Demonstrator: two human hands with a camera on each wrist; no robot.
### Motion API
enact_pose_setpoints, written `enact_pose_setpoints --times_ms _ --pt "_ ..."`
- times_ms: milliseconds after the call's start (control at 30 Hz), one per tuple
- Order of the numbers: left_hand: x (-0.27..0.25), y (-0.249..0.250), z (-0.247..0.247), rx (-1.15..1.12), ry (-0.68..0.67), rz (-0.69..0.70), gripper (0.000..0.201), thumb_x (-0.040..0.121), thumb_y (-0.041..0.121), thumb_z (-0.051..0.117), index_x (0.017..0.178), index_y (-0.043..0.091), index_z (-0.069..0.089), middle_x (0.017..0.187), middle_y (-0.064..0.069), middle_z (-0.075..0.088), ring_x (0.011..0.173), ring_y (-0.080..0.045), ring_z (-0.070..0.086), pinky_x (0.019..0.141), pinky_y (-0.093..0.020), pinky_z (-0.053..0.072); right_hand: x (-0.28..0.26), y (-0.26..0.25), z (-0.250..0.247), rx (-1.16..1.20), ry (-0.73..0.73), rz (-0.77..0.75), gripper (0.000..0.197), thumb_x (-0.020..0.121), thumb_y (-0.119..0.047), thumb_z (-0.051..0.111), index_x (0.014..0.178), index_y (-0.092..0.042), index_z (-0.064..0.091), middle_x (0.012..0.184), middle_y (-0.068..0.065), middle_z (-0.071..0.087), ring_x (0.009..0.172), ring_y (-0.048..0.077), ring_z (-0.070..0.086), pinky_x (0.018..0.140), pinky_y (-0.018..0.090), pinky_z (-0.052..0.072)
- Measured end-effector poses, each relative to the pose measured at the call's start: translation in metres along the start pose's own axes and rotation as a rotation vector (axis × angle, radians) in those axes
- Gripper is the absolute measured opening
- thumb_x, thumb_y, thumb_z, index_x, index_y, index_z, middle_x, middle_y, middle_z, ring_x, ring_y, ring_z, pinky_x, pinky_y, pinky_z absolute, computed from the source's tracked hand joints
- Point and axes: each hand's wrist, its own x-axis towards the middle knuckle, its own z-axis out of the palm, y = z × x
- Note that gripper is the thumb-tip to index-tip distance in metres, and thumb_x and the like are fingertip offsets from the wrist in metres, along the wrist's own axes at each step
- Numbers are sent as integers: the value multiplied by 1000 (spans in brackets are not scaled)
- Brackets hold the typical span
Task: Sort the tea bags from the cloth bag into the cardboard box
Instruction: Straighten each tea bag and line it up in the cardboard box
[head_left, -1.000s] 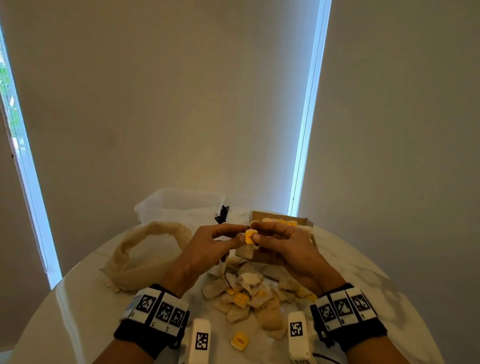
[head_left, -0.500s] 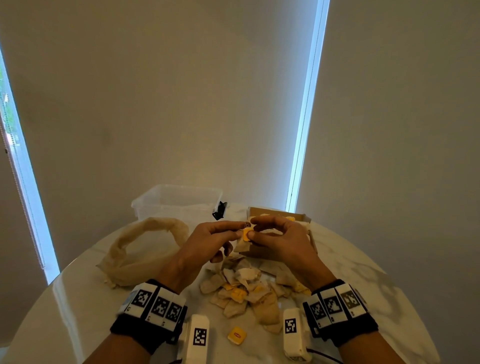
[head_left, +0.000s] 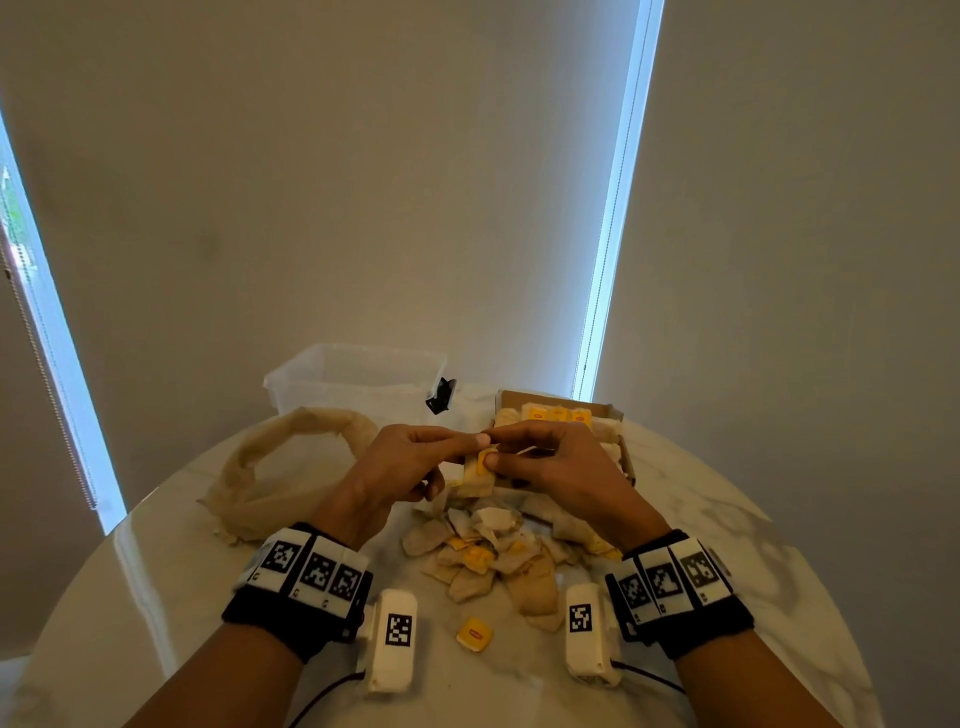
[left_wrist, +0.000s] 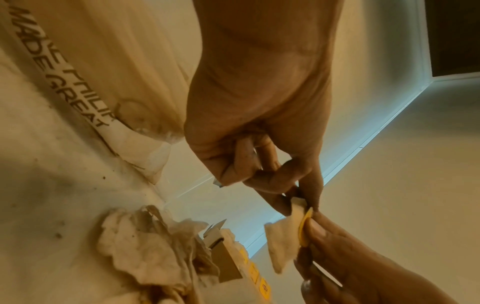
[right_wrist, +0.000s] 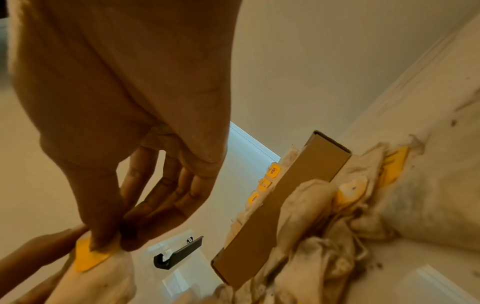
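Both hands hold one tea bag (head_left: 475, 475) above the table, just in front of the cardboard box (head_left: 626, 457). My left hand (head_left: 410, 462) pinches the bag's top edge (left_wrist: 298, 202) between thumb and forefinger. My right hand (head_left: 550, 460) pinches its yellow tag (right_wrist: 89, 258) against the paper. Several tea bags with yellow tags (head_left: 556, 414) stand in a row inside the box. A loose pile of tea bags (head_left: 493, 551) lies on the table below my hands. The beige cloth bag (head_left: 280, 467) lies open and slumped at the left.
A clear plastic tub (head_left: 358, 379) with a black clip (head_left: 440, 396) stands behind the cloth bag. One loose yellow tag (head_left: 474, 634) lies near the front edge of the round white table (head_left: 727, 519). A wall with window strips rises just behind.
The tea bag now hangs lower from my fingertips, with more of its paper showing. Both hands stay together in front of the box.
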Motion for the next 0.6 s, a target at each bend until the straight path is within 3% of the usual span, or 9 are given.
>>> enact_pose_setpoints --times_ms 133,233,333,467,600 --pt "1 -1 -1 16 -49 -30 46 83 59 80 104 18 83 104 2 81 54 -13 55 51 -23 38 1 1 0 -35 27 11 23 88 -22 87 110 -24 83 98 -5 82 91 16 78 86 35 66" --pt "1 -3 1 -3 -40 -35 56 83 66 77 105 14 81 104 5 81 55 -13 55 52 -23 40 3 3 1 -31 49 25 20 88 -20 87 107 -20 84 94 -4 82 86 15 78 80 28 64" --pt "-1 -1 1 -27 -41 -30 54 83 66 77 111 19 78 105 6 81 57 -12 56 53 -24 40 2 4 1 4 59 35 19 89 -18 86 108 -17 83 95 -2 82 88 15 79 77 24 63" --pt "-3 1 -1 -9 -62 23 39 81 48 87 114 31 77 95 2 81 64 -16 59 60 -28 41 3 4 -1 69 83 69 21 88 -14 86 109 -11 82 96 2 82 90 17 79 78 25 63" --pt "0 -1 0 27 -78 35 34 82 32 89 114 29 78 100 4 82 62 -14 58 63 -29 42 3 3 -3 99 49 122 23 87 -13 86 109 -9 81 97 2 82 92 16 79 78 23 63"
